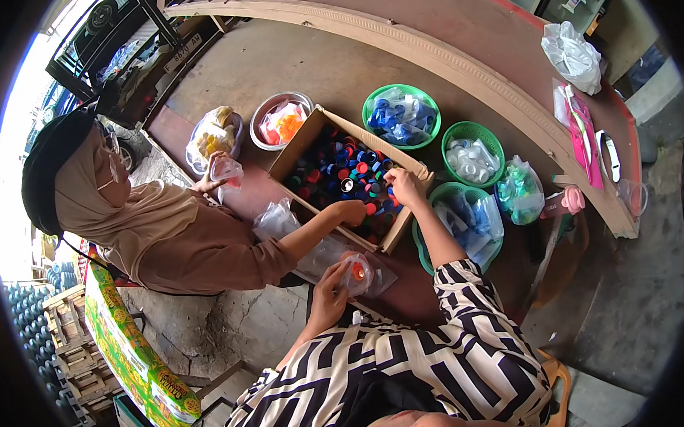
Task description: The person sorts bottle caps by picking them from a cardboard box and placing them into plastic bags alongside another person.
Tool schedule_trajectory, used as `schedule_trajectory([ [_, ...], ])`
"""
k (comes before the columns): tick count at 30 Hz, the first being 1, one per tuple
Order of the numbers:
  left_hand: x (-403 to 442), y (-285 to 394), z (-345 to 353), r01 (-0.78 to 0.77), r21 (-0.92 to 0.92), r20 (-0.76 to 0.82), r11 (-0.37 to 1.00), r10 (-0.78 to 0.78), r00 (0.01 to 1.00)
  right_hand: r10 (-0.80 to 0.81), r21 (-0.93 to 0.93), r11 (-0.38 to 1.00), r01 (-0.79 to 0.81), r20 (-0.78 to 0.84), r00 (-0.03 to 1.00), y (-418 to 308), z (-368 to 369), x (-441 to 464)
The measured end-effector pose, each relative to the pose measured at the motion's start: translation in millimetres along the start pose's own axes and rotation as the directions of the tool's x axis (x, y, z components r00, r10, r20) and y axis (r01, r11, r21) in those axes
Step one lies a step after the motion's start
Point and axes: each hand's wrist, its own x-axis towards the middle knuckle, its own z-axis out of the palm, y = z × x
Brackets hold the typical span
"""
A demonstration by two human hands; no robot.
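A cardboard box (pixel 295 152) full of red, blue, black and green bottle caps (pixel 348 172) stands in the middle of the table. My right hand (pixel 406 187) is over the box's right part, its fingers bent down at the caps; whether a cap is between them is hidden. Below the box, my left hand (pixel 328 295) is closed on a clear plastic bag (pixel 358 273) with red-orange caps inside. A co-worker's hand (pixel 348 213) reaches into the box from the left, and their other hand (pixel 218 166) holds a small clear bag (pixel 228 174).
Green baskets (pixel 366 115) with bagged blue, white and light-blue caps stand right of the box, beside a bag of green caps (pixel 520 192). A metal bowl (pixel 256 128) and a yellow-filled basket (pixel 239 134) are behind left. A wooden rail (pixel 427 49) curves across the table.
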Motion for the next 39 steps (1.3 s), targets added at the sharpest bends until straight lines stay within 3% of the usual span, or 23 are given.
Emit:
schedule_trajectory([
  [2, 0, -2, 1, -0.041, 0.025, 0.0, 0.999, 0.041, 0.999, 0.216, -0.243, 0.957, -0.158, 0.231, 0.949, -12, -10, 1],
  [3, 0, -1, 1, -0.038, 0.037, 0.0, 0.999, 0.038, 0.999, 0.235, -0.34, 0.933, -0.118, 0.328, 0.915, -15, -11, 1],
  [4, -1, 0, 1, -0.035, 0.048, -0.002, 0.998, 0.035, 0.999, 0.234, -0.34, 0.933, -0.117, 0.326, 0.916, -19, -9, -3],
  [6, -1, 3, 0, -0.013, 0.033, -0.005, 0.999, 0.013, 1.0, 0.279, -0.641, 0.767, -0.042, 0.274, 0.921, -24, -3, -13],
  [8, -2, -3, -2, 0.0, 0.013, -0.013, 1.0, 0.0, 1.0, 0.328, -0.617, 0.782, -0.091, 0.282, 0.902, -22, -2, -6],
  [10, -3, -4, -3, -0.003, 0.0, -0.022, 1.0, 0.003, 1.0, 0.069, -0.083, 0.994, -0.066, 0.033, 0.997, -4, 0, -1],
  [11, -4, -9, -3, -0.02, 0.017, -0.029, 1.0, 0.02, 0.999, 0.107, -0.026, 0.994, -0.106, 0.012, 0.994, 5, 3, 3],
  [16, -5, -11, -1, -0.041, 0.005, -0.038, 0.999, 0.041, 0.998, 0.114, -0.102, 0.988, -0.112, 0.019, 0.993, -2, -3, 2],
  [18, -6, -9, -1, -0.044, 0.005, -0.035, 0.999, 0.044, 0.998, 0.136, -0.399, 0.911, -0.105, 0.049, 0.99, -7, -2, 0],
  [19, -7, -8, -1, -0.034, 0.002, -0.036, 0.999, 0.034, 0.999, 0.133, -0.399, 0.911, -0.102, 0.05, 0.99, -6, 0, 0],
  [21, -8, -9, -2, -0.023, -0.002, -0.039, 1.0, 0.023, 0.999, 0.158, -0.6, 0.8, -0.023, 0.173, 0.972, -6, 4, 0],
  [25, -11, -5, -3, 0.001, -0.005, -0.038, 1.0, -0.001, 0.999, 0.276, -0.597, 0.797, -0.092, 0.223, 0.935, -12, 2, -5],
  [31, -11, -1, -2, -0.01, -0.016, -0.026, 1.0, 0.01, 1.0, 0.098, -0.687, 0.714, 0.136, 0.291, 0.952, -21, 3, -13],
  [36, -10, -1, -2, -0.036, 0.0, -0.009, 0.999, 0.036, 0.999, 0.106, -0.667, 0.739, 0.094, 0.252, 0.962, -28, 3, -15],
  [39, -8, -5, -2, -0.042, -0.048, 0.0, 0.998, 0.042, 0.999, -0.052, -0.596, 0.752, 0.281, 0.372, 0.927, -14, 9, -14],
])
